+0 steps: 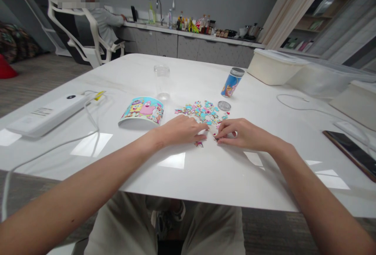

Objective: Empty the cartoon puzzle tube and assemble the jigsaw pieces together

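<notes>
A loose heap of small colourful jigsaw puzzle pieces (207,111) lies on the white table in front of me. My left hand (183,130) rests at its near side, index finger and thumb apart, with nothing visible between them. One puzzle piece (200,144) lies just below that thumb. Facing it, my right hand (239,133) is closed in a pinch at the tabletop on a small dark-looking puzzle piece (216,138), partly covered by the fingertips. Left of the heap, a curved cartoon picture sheet (143,110) stands arched on the table.
Behind the heap stand a clear jar (162,84), a blue cartoon canister (232,82) and a round metal lid (224,105). A white power strip (48,114) with cable lies left; a phone (352,153) and cream bins (276,67) are right. A person (105,22) sits at the far counter.
</notes>
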A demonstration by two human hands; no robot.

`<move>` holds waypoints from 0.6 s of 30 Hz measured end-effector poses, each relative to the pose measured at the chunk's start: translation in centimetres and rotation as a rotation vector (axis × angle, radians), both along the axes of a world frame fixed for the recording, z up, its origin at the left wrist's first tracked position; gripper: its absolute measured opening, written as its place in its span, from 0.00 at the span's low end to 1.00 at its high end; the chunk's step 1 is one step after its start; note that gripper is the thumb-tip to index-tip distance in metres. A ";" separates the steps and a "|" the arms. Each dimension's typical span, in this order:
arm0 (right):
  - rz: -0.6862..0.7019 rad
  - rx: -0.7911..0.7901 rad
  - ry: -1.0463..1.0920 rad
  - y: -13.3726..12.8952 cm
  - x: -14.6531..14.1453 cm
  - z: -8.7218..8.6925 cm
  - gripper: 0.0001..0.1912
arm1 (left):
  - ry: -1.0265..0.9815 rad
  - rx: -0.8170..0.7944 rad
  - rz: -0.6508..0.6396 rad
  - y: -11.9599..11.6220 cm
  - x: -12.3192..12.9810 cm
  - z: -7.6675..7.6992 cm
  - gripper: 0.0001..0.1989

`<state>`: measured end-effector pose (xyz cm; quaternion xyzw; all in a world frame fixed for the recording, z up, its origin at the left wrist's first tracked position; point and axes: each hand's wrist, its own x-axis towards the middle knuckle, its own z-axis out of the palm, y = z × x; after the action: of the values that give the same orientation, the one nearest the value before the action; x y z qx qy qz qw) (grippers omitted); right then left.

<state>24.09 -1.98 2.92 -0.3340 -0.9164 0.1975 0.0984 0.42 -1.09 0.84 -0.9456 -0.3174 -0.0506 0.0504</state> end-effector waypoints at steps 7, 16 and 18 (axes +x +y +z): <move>-0.077 0.054 0.024 -0.4 -0.9 -0.5 0.09 | -0.097 -0.040 0.040 0.3 0.6 -0.9 0.14; -0.117 0.010 0.054 -0.8 -1.2 -0.4 0.06 | -0.154 -0.157 0.071 0.6 0.4 -0.6 0.11; -0.167 0.010 0.059 -0.8 -1.3 -0.4 0.06 | -0.151 -0.142 0.098 0.5 0.4 -0.6 0.14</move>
<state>22.81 -2.82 2.48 -0.4028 -0.8830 0.1940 0.1430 0.83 -0.64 0.21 -0.9235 -0.3692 -0.0965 -0.0385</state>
